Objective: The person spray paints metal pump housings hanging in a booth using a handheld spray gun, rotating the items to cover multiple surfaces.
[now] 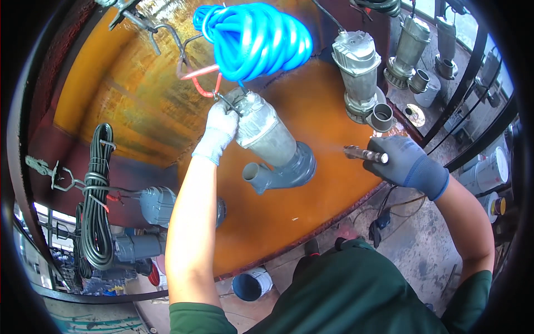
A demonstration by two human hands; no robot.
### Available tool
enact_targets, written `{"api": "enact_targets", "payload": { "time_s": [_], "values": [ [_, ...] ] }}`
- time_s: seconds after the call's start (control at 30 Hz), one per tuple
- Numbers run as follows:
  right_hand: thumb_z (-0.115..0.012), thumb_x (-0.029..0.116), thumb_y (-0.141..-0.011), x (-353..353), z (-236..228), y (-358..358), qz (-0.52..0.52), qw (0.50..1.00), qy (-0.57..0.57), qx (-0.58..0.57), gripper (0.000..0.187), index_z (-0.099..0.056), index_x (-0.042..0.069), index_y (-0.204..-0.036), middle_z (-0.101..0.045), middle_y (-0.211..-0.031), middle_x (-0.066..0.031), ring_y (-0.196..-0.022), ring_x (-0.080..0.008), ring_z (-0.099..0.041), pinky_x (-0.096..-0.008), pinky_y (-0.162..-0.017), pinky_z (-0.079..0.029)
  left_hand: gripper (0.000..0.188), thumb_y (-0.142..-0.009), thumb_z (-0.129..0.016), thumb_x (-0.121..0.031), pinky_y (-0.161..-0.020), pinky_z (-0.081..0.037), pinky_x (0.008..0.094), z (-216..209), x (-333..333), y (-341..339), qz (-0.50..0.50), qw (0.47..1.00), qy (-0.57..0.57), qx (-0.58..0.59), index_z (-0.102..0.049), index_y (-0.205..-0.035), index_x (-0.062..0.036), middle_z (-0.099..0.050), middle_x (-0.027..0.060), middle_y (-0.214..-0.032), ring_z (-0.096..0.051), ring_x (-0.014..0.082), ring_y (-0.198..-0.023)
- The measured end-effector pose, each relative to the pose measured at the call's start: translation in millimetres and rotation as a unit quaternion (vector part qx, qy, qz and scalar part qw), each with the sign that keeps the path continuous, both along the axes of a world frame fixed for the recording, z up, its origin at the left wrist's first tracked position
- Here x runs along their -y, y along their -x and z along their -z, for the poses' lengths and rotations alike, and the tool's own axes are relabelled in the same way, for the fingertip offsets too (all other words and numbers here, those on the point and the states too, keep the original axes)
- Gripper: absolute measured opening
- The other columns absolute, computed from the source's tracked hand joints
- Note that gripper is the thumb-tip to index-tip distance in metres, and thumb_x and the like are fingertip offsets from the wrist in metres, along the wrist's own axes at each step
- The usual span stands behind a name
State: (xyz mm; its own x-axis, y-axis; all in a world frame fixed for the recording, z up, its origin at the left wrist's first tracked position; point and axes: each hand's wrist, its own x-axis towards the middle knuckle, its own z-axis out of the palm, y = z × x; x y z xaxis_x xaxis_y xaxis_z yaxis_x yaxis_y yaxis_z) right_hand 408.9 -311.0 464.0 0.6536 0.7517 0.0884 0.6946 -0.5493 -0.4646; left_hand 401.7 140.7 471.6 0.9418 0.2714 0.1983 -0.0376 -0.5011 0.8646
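A motor pump (pixel 272 133) hangs tilted in front of me, its upper body bare silver and its lower casing with the curved outlet coated dark grey. My left hand (pixel 219 125), in a whitish glove, is closed at the pump's top, around what looks like its handle by a hook. Above it a thick coil of blue cable (pixel 261 42) hangs from the same hooks. In a grey-blue glove, my right hand (pixel 400 161) grips a metal spray gun (pixel 366 154). The gun's nozzle points left at the pump's casing, and a faint mist shows between them.
At the right hang more silver pumps (pixel 356 72). A grey-coated pump (pixel 157 205) with a black cable coil (pixel 97 195) hangs at the left. Behind is an orange-stained booth wall (pixel 128 100). A bucket (pixel 252 284) stands on the floor below; white pails (pixel 489 170) stand at the right.
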Motion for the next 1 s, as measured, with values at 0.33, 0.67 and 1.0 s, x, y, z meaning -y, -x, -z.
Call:
{"api": "enact_targets", "payload": {
  "time_s": [0.33, 0.67, 1.0],
  "values": [
    [-0.079, 0.032, -0.097, 16.6, 0.0, 19.4, -0.05, 0.968, -0.077, -0.234, 0.03, -0.07, 0.005, -0.106, -0.073, -0.084, -0.0188, -0.084, -0.0397, -0.074, -0.0465, -0.077, -0.057, 0.05, -0.101, -0.04, 0.014, -0.114, -0.054, 0.0383, 68.2, -120.8, -39.5, 0.093, 0.958, -0.272, 0.018, -0.063, -0.144, 0.0035, -0.073, 0.0143, -0.138, -0.07, 0.0238, -0.125],
    [-0.082, 0.025, -0.092, 39.3, 37.3, 34.8, 0.009, 0.978, -0.125, -0.165, 0.026, -0.068, 0.005, -0.102, -0.07, -0.084, -0.0205, -0.085, -0.0415, -0.074, -0.047, -0.074, -0.057, 0.059, -0.095, -0.04, 0.019, -0.119, -0.051, 0.0406, 29.8, -34.6, -40.9, 0.018, 0.999, 0.006, -0.038, -0.059, -0.148, 0.0026, -0.068, 0.0164, -0.144, -0.067, 0.0272, -0.131],
    [-0.081, 0.027, -0.094, -30.4, 13.0, 47.6, -0.117, 0.967, -0.17, -0.147, 0.029, -0.063, 0.007, -0.103, -0.067, -0.084, -0.0173, -0.08, -0.041, -0.07, -0.0505, -0.071, -0.055, 0.044, -0.104, -0.041, 0.01, -0.113, -0.055, 0.0378, 41.0, -82.3, -34.4, 0.004, 0.992, -0.127, -0.023, -0.064, -0.141, 0.0015, -0.073, 0.0135, -0.134, -0.07, 0.0233, -0.122]
  ]
}}
